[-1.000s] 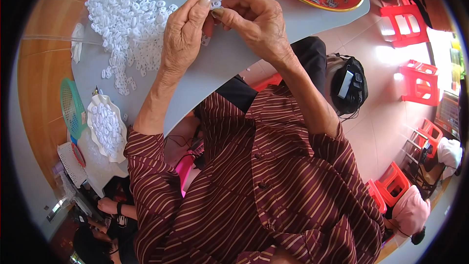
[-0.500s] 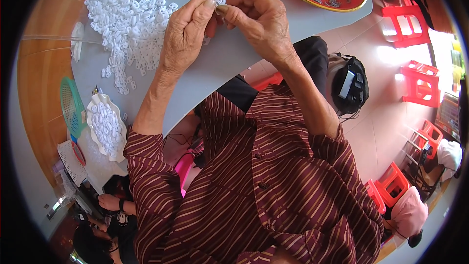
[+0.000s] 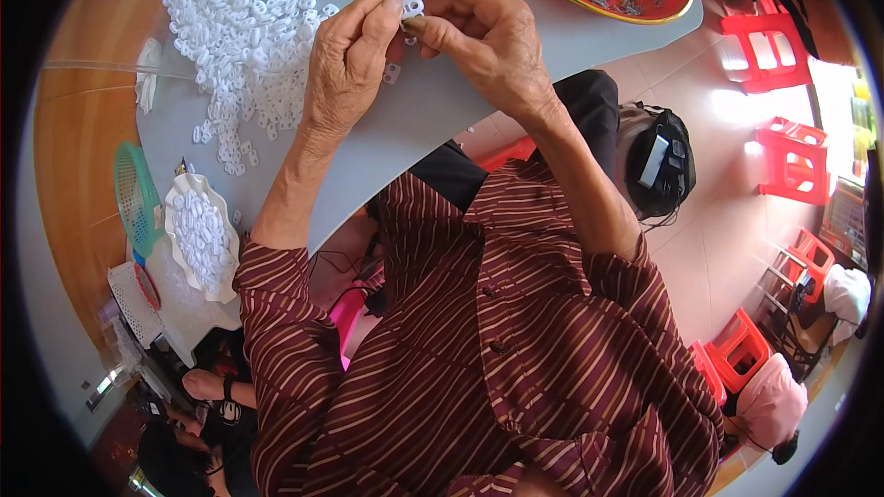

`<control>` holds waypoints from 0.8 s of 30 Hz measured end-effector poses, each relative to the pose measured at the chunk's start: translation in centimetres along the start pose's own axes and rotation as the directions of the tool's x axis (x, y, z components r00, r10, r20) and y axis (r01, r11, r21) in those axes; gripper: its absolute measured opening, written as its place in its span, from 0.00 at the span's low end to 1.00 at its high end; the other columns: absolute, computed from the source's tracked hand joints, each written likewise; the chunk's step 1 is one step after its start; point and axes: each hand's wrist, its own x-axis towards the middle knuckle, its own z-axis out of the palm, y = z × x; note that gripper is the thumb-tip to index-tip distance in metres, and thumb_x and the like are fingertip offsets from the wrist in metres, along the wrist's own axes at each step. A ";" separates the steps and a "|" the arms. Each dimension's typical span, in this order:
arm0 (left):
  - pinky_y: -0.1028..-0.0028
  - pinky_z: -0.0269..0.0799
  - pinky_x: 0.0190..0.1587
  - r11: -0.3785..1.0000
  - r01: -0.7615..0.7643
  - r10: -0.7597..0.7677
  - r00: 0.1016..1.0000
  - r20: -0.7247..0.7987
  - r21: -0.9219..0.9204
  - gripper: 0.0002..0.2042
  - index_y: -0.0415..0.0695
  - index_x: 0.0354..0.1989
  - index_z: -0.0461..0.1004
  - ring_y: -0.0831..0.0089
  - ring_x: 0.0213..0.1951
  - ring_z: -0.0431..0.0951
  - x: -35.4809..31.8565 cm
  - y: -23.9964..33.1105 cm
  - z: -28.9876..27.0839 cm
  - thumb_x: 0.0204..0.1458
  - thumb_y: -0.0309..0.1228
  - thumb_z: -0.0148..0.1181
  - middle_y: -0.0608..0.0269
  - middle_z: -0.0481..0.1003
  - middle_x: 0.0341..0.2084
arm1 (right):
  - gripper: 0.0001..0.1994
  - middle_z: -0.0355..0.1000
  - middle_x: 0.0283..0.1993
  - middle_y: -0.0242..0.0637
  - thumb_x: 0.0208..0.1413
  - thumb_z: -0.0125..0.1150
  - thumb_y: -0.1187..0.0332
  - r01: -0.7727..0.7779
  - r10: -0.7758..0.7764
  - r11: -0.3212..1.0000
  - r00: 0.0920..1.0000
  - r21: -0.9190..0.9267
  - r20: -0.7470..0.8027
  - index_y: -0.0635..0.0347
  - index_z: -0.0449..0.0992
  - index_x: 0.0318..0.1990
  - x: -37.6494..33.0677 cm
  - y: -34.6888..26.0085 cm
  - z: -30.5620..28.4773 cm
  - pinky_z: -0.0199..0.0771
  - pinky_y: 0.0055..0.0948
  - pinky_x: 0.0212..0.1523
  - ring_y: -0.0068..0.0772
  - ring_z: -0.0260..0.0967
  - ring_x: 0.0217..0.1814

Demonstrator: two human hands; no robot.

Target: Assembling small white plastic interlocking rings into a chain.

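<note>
Between my fingertips, above the grey table (image 3: 368, 166), is a small white plastic piece with a round hole (image 3: 412, 6). My left hand (image 3: 348, 69) pinches its left side between thumb and forefinger. My right hand (image 3: 488, 46) has its thumb against the lower edge, while the forefinger curls over the top; its other fingers fold behind. Left of my hands spreads a large heap of similar white plastic pieces (image 3: 230, 37). One loose piece (image 3: 391, 74) lies just below my left fingers. A red oval tray (image 3: 680, 0) holds many small grey metal parts, beyond my right hand.
A white scalloped dish (image 3: 227, 262) with more white pieces stands at left, beside a green mesh basket (image 3: 136, 202). Red stools (image 3: 769, 51) line the right side. A black bag (image 3: 658, 161) rests on the floor. Other people sit at lower left (image 3: 216, 387) and lower right (image 3: 773, 396).
The white plastic piece has turned so that its hole now shows between my fingers. My right fingers have shifted slightly left; my left hand stays nearly in place.
</note>
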 end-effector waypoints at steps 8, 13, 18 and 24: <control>0.78 0.61 0.21 0.994 0.082 -0.085 0.996 -0.035 -0.071 0.14 0.38 0.33 0.68 0.82 0.19 0.61 -0.5 -0.2 0.5 0.60 0.37 0.46 0.67 0.64 0.16 | 0.13 0.70 0.26 0.33 0.46 0.66 0.73 0.098 -0.104 0.976 0.994 -0.194 -0.021 0.66 0.72 0.39 -0.1 0.7 0.4 0.73 0.20 0.32 0.20 0.69 0.28; 0.75 0.59 0.20 0.999 0.032 -0.032 0.999 0.011 -0.008 0.12 0.37 0.32 0.67 0.80 0.18 0.59 -0.5 -0.3 0.4 0.60 0.35 0.46 0.65 0.61 0.14 | 0.11 0.71 0.24 0.34 0.46 0.66 0.74 0.142 -0.148 0.957 0.989 -0.254 -0.007 0.66 0.72 0.36 -0.2 0.4 0.3 0.71 0.22 0.29 0.20 0.69 0.26; 0.75 0.58 0.21 1.000 0.012 -0.012 1.000 0.014 -0.010 0.12 0.36 0.31 0.66 0.80 0.19 0.57 -0.7 -0.6 0.6 0.59 0.34 0.45 0.63 0.57 0.14 | 0.08 0.73 0.23 0.36 0.47 0.64 0.75 0.119 -0.131 0.948 0.991 -0.296 -0.018 0.66 0.70 0.33 -0.5 -0.3 0.5 0.70 0.22 0.27 0.21 0.69 0.24; 0.75 0.59 0.22 1.000 0.004 -0.004 1.000 0.015 -0.001 0.12 0.36 0.31 0.65 0.79 0.19 0.57 -0.6 -0.8 0.5 0.59 0.34 0.44 0.62 0.57 0.14 | 0.07 0.72 0.22 0.37 0.47 0.63 0.76 0.140 -0.148 0.939 0.989 -0.315 -0.002 0.65 0.70 0.32 -0.4 -0.4 0.5 0.70 0.23 0.26 0.23 0.70 0.23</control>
